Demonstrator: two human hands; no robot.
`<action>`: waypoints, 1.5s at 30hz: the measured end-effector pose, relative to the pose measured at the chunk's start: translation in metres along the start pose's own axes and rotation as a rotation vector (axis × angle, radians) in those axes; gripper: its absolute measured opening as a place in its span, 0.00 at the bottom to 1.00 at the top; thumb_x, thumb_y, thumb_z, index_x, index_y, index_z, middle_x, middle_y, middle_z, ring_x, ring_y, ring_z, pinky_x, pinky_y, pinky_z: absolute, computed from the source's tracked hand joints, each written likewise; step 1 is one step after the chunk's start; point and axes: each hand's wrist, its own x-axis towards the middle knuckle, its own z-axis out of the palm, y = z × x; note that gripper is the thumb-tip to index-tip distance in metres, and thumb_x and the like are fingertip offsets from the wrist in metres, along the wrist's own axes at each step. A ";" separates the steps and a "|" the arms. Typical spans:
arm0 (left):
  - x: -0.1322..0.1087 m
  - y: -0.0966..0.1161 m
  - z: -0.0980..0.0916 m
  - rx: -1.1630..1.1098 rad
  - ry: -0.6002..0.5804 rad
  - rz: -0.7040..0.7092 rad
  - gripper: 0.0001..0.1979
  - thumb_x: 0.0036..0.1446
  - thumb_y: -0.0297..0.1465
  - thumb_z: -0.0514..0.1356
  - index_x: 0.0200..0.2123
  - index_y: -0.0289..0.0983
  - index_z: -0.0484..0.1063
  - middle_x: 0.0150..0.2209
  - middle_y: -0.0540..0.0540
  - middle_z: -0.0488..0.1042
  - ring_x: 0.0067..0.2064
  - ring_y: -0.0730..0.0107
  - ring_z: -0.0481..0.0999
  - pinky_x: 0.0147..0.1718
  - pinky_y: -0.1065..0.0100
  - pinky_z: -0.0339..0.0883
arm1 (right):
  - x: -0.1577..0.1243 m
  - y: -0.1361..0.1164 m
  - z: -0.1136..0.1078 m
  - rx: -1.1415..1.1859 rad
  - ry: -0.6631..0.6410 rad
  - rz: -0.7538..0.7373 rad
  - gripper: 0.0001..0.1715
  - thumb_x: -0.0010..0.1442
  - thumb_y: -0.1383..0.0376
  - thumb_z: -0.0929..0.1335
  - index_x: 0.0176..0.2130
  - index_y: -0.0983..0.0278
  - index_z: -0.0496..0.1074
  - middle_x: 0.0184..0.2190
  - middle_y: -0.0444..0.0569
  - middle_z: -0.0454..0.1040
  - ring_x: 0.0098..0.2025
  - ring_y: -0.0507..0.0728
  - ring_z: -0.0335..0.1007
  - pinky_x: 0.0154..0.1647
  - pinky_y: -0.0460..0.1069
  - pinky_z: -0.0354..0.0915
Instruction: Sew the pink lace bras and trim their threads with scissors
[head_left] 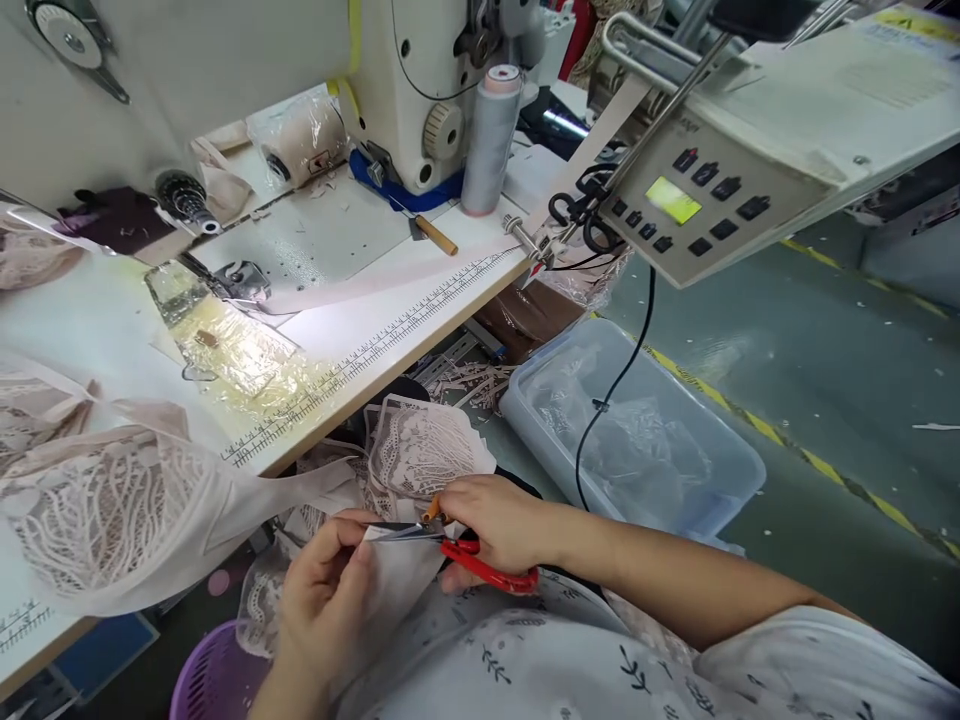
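Note:
Red-handled scissors (491,572) are gripped in my right hand (499,515), their blades pointing left and slightly parted across the edge of a pale fabric piece (405,575). A small orange-brown piece (432,508) shows by the fingers; I cannot make out what it is. My left hand (326,590) pinches that fabric between thumb and fingers, close to the blade tips. Just beyond my hands hangs a pale lace cup (427,445). A larger lace bra (120,510) lies over the table's edge at left, its band reaching toward my left hand.
A sewing machine (247,50) stands on the table (420,310), which has a printed ruler edge. Near it are a grey thread cone (491,140) and a wooden-handled tool (436,236). A control box (675,200), a plastic bin (637,430) and a purple basket (214,670) surround me.

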 end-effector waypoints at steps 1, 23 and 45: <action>0.000 -0.002 -0.001 -0.010 0.004 0.005 0.08 0.56 0.34 0.58 0.26 0.37 0.70 0.35 0.44 0.75 0.37 0.64 0.72 0.33 0.70 0.66 | 0.000 0.000 0.000 -0.009 -0.003 0.012 0.25 0.47 0.47 0.71 0.33 0.66 0.69 0.31 0.52 0.73 0.34 0.59 0.69 0.36 0.50 0.65; -0.001 0.000 0.002 -0.111 0.102 -0.106 0.10 0.53 0.36 0.61 0.24 0.37 0.71 0.34 0.45 0.74 0.36 0.66 0.71 0.33 0.72 0.64 | -0.001 -0.001 0.003 0.076 0.044 0.108 0.24 0.50 0.52 0.71 0.20 0.63 0.59 0.21 0.43 0.67 0.25 0.51 0.59 0.25 0.45 0.52; -0.005 -0.001 0.004 0.031 0.087 -0.056 0.11 0.55 0.38 0.60 0.28 0.37 0.72 0.36 0.43 0.75 0.37 0.64 0.72 0.35 0.69 0.66 | -0.010 -0.010 -0.009 -0.025 0.015 0.093 0.29 0.51 0.42 0.66 0.31 0.66 0.70 0.31 0.53 0.75 0.34 0.61 0.71 0.34 0.52 0.64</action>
